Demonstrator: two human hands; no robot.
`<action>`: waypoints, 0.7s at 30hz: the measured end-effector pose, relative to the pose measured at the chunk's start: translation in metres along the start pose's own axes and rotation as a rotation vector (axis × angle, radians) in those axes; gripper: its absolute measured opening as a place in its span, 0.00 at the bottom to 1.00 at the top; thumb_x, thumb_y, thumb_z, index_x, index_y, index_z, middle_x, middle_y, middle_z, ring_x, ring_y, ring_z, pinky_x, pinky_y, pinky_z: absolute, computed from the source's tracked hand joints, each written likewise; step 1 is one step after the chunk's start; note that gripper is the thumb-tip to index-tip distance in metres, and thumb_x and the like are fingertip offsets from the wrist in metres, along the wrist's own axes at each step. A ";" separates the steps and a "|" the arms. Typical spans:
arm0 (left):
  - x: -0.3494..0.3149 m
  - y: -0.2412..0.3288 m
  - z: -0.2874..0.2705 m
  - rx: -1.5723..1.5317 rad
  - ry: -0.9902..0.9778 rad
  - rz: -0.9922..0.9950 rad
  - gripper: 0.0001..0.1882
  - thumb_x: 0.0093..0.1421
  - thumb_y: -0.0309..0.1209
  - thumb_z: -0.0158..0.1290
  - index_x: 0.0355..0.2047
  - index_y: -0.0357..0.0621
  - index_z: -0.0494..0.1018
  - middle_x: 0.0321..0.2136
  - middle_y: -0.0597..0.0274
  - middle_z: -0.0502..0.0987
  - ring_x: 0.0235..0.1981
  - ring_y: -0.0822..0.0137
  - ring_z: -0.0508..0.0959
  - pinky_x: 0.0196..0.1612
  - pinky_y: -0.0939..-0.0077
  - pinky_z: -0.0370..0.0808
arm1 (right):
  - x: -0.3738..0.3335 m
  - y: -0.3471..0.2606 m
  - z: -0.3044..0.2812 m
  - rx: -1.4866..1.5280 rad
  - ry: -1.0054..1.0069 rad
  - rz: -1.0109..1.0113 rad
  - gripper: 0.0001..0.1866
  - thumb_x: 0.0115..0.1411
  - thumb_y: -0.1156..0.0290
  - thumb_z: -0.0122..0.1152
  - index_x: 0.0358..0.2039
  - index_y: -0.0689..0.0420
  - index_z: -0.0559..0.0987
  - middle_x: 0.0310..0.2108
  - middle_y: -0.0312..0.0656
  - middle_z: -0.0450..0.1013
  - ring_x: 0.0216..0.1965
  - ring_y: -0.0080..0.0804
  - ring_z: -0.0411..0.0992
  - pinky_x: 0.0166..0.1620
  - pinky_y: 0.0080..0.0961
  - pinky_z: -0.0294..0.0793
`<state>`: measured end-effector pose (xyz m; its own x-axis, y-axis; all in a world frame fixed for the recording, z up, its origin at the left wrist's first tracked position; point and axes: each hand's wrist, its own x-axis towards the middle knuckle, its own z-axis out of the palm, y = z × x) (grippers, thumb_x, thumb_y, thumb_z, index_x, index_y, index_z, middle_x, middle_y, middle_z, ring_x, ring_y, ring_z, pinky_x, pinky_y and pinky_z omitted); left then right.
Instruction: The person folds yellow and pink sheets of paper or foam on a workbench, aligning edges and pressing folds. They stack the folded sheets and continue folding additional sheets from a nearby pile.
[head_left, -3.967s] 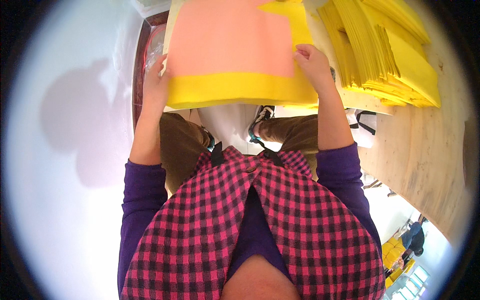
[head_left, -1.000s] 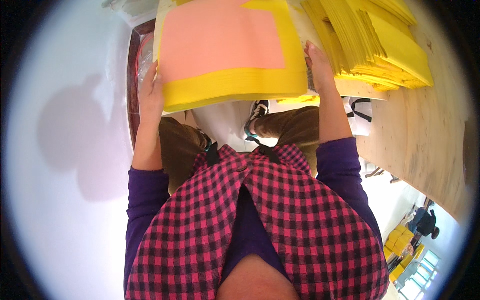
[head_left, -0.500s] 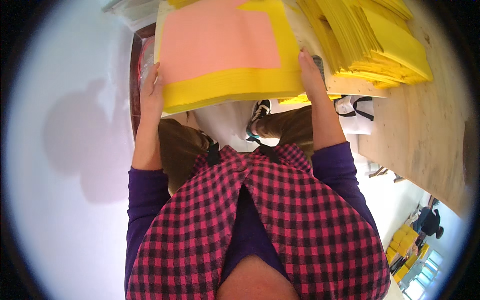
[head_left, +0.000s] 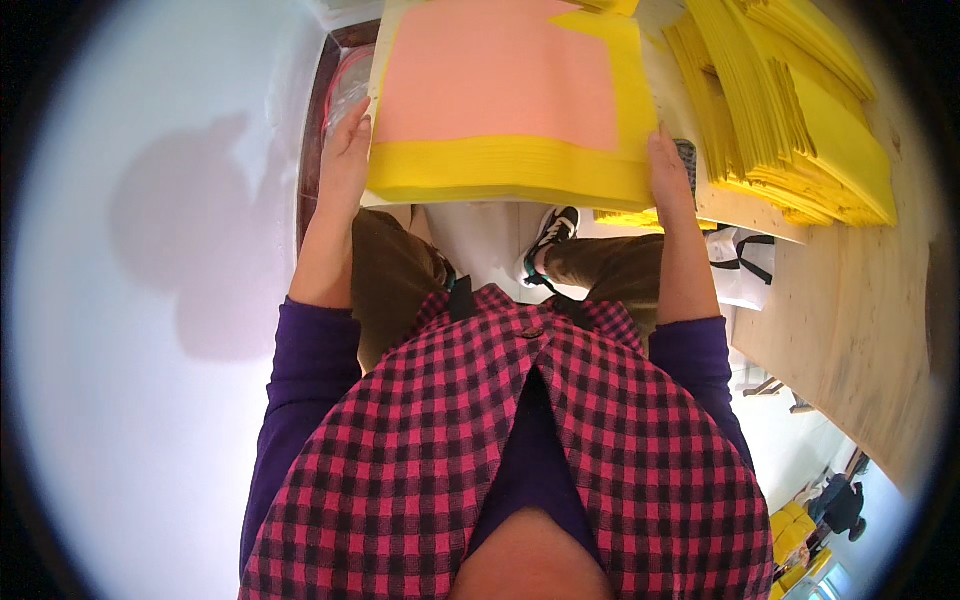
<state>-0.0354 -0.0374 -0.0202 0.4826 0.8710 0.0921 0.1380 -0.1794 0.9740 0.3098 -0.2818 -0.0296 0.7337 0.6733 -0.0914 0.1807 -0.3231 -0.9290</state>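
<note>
A thick stack of yellow soft sheets (head_left: 505,168) lies in front of me, its near edge facing my body. On top of it rests a pink sheet (head_left: 500,80), leaving a yellow border along the front and right. My left hand (head_left: 347,155) presses against the stack's left side, fingers pointing away from me. Against the opposite side my right hand (head_left: 669,175) holds in the same way, so the stack sits between both palms. Parts of the fingers are hidden along the stack's sides.
More folded yellow pieces (head_left: 830,150) are piled at the right on a wooden table (head_left: 840,320). A dark flat object (head_left: 686,160) lies beside my right hand. Under the table hangs a white bag (head_left: 742,270). A white wall (head_left: 200,400) is at left; another person (head_left: 838,505) is far off.
The whole view has shifted, so stack, hands and table appear farther right in the picture. Both hands stay at the stack's two sides.
</note>
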 end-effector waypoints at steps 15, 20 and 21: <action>-0.006 0.000 0.008 -0.166 0.024 -0.078 0.21 0.67 0.34 0.42 0.57 0.36 0.65 0.53 0.56 0.70 0.54 0.70 0.68 0.56 0.78 0.63 | -0.012 -0.007 0.004 -0.015 -0.040 -0.037 0.39 0.64 0.48 0.45 0.64 0.65 0.52 0.64 0.55 0.54 0.65 0.40 0.54 0.63 0.26 0.52; -0.008 0.008 0.012 -0.098 0.028 -0.063 0.21 0.67 0.34 0.42 0.57 0.36 0.65 0.51 0.57 0.72 0.52 0.70 0.70 0.55 0.79 0.64 | -0.010 -0.003 0.008 -0.138 0.044 -0.027 0.38 0.64 0.49 0.46 0.65 0.62 0.52 0.63 0.55 0.56 0.65 0.41 0.55 0.63 0.27 0.52; -0.009 0.009 0.012 -0.093 0.026 -0.073 0.21 0.67 0.33 0.42 0.57 0.36 0.65 0.51 0.57 0.72 0.51 0.70 0.70 0.54 0.79 0.64 | -0.010 -0.002 0.008 -0.124 0.014 -0.031 0.37 0.64 0.49 0.46 0.65 0.61 0.53 0.63 0.55 0.56 0.65 0.42 0.55 0.63 0.27 0.53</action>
<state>-0.0280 -0.0521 -0.0144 0.4518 0.8918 0.0247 0.0904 -0.0734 0.9932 0.2965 -0.2825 -0.0297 0.7356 0.6750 -0.0573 0.2824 -0.3825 -0.8798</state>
